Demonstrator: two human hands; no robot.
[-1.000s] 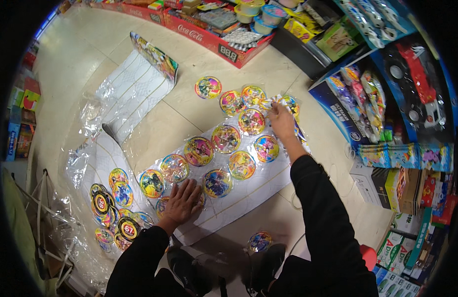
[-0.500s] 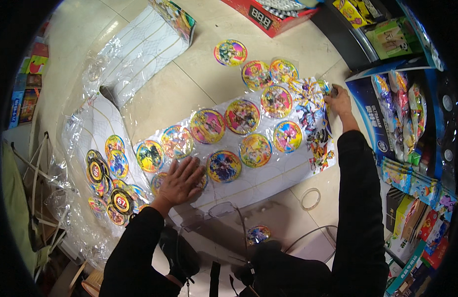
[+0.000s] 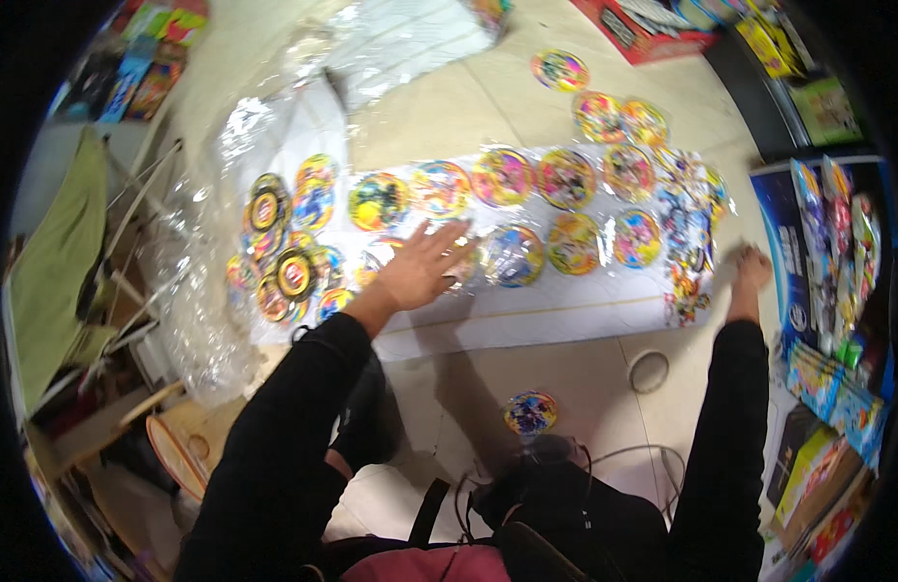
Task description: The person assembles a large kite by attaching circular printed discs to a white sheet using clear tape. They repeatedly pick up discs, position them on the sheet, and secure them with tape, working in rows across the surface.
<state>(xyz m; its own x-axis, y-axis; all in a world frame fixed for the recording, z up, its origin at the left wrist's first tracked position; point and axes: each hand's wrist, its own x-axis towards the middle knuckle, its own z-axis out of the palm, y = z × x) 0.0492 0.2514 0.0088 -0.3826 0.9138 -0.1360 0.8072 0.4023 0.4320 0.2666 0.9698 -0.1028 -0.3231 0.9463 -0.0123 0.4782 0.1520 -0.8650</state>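
My left hand (image 3: 420, 270) lies flat with fingers spread on a long white printed sheet (image 3: 536, 315) on the floor. Two rows of colourful round cartoon cards (image 3: 575, 242) lie along it under shiny clear film; the palm partly hides some lower-row ones. Colourful figures decorate the sheet's right end. My right hand (image 3: 752, 269) is just off that end, fingers curled together and a bit blurred; whatever they may hold is hidden. Left of my left hand, more round cards and black-and-gold discs (image 3: 295, 274) overlap in a loose pile.
Crumpled clear plastic (image 3: 201, 330) spreads at the left beside a folding frame with green cloth (image 3: 61, 262). Loose round cards (image 3: 560, 71) lie on the tiles beyond the sheet. A ring-shaped roll (image 3: 649, 371) and another card (image 3: 531, 412) lie nearer me. Packaged goods (image 3: 837, 252) line the right.
My right hand has come off the sheet's right end and drawn slightly toward me, its fingers curling in. My left hand stays flat on the sheet. The whole view has shifted.
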